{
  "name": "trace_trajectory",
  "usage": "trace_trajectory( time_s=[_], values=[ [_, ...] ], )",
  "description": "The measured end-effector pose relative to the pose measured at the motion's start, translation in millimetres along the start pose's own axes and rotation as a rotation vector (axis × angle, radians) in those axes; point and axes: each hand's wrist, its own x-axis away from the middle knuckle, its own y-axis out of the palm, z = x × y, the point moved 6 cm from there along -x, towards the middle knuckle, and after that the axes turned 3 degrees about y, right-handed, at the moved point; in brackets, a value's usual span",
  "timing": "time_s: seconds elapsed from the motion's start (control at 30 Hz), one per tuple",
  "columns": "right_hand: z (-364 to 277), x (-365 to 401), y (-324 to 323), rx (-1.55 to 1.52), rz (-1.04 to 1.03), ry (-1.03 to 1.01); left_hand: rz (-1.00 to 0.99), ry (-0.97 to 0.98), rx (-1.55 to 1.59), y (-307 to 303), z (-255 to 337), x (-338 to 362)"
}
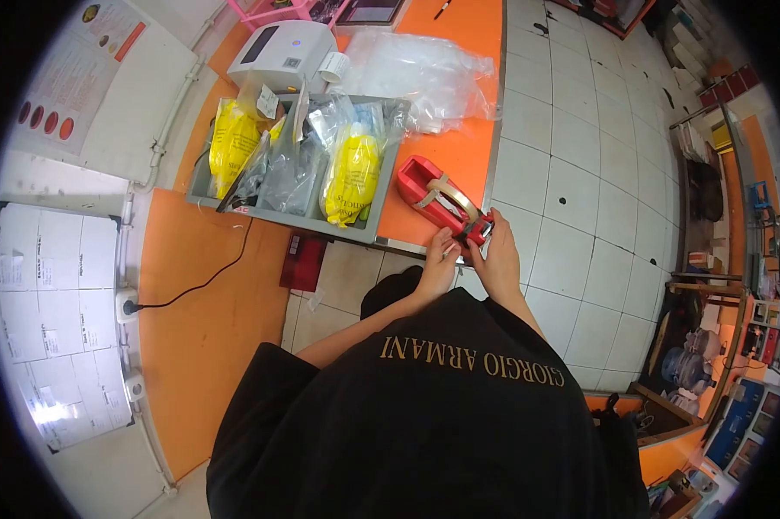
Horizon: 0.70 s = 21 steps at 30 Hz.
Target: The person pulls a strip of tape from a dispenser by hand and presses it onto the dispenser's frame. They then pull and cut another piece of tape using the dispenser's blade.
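On the table (459, 156), a tray (388, 173) sits with bagged packets (353, 173) standing in it side by side. A label printer (286, 52) is just behind its left end and a heap of plastic bags (424, 73) behind its right end. A tape dispenser (437, 203) lies just right of the tray at the table's near right corner, where the left hand (439, 264) and right hand (498, 259) touch its near end. A cable (217, 272) runs from a wall socket (128, 304) on the left to the tray's near side.

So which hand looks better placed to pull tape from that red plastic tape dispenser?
Probably the right hand: its fingers rest at the dark cutter end of the red plastic tape dispenser, where the tape comes off. The left hand touches the dispenser's lower edge beside it, seemingly steadying.
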Motion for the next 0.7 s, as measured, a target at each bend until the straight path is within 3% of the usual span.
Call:
trace_trajectory(
  time_s=[0.07, 0.2, 0.3, 0.37, 0.4, 0.47, 0.7],
  values=[
    [-0.2, -0.2, 0.8, -0.001, -0.008, 0.009, -0.054, 0.030, -0.098, 1.5, -13.2, 0.1],
    [-0.2, 0.4, 0.4, -0.004, 0.006, -0.003, -0.116, -0.061, 0.044, 0.4, -34.0, -3.6],
    [-0.7, 1.0, -1.4, -0.009, 0.022, -0.019, -0.220, -0.050, -0.104, -8.6, -28.9, -6.4],
    [-2.0, 0.6, -2.0, -0.009, 0.030, -0.023, 0.002, -0.271, 0.005, -14.8, 3.8, 3.0],
    [-2.0, 0.7, -2.1, -0.010, 0.027, -0.016, -0.002, -0.270, 0.003, -11.4, 22.4, 4.7],
    [-2.4, 1.7, -2.8, -0.008, 0.022, -0.005, 0.106, -0.044, -0.021, -11.8, 64.5, 1.2],
    [-5.9, -0.3, -4.9, 0.016, 0.053, -0.038, 0.140, -0.066, -0.019, -5.7, 52.5, -15.9]
  ],
)
